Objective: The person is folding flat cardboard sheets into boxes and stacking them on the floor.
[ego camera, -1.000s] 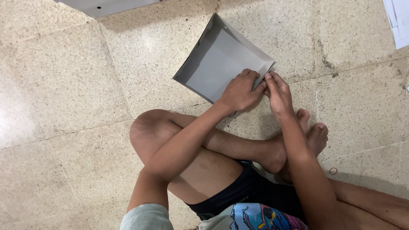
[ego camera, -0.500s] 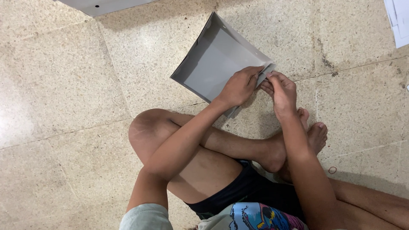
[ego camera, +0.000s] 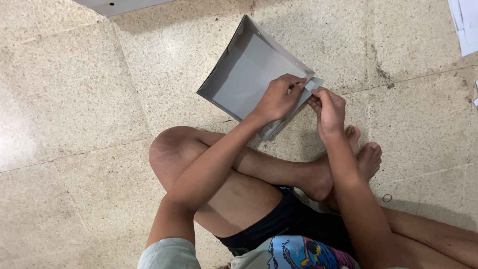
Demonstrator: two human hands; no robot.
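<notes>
A grey cardboard box tray (ego camera: 249,69), shallow with raised side walls, lies on the speckled stone floor (ego camera: 74,99) just ahead of the person's crossed bare legs. The left hand (ego camera: 279,97) rests on the tray's near right corner, palm down on the cardboard, its fingers curled over the edge toward a small pale flap (ego camera: 314,83) that sticks out at that corner. The right hand (ego camera: 328,109) is just beside the tray on its right, fingertips bunched and pinching the same flap from the outer side, so both hands meet at the corner and nearly touch each other. Well to the right of the tray, at the upper edge of view, lie some white paper sheets (ego camera: 465,25). Beyond the tray's far end, a flat grey panel (ego camera: 119,5) shows at the top border. A small red rubber band (ego camera: 387,198) lies on the floor below and right of the tray, near the person's feet.
</notes>
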